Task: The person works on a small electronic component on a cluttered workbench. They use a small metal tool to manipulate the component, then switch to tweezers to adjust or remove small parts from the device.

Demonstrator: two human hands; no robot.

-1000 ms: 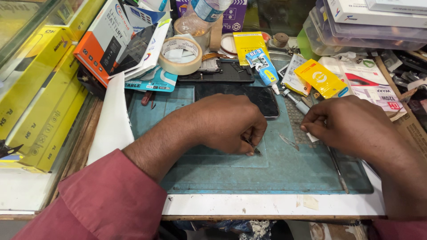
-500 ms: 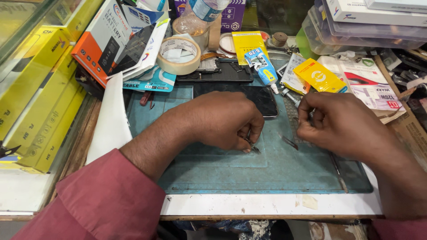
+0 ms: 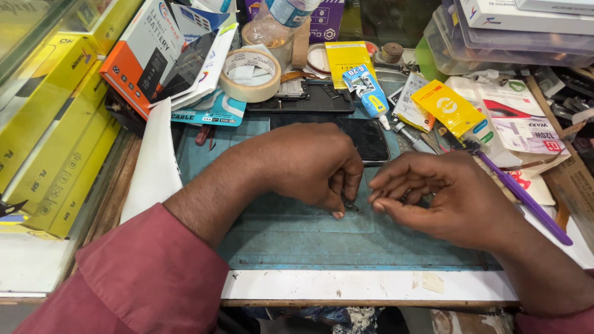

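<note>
Teal mat [image 3: 297, 238] under both hands' fingers [image 3: 339, 196] pinching a tiny part [image 3: 351, 204].

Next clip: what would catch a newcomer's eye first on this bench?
Two bare hands meet at the centre of the teal work mat: the left hand pinches a tiny dark part, and the right hand has its fingertips right beside it. Behind them lies a dark phone. Clutter rings the mat: a tape roll behind, yellow boxes at the left.
</note>
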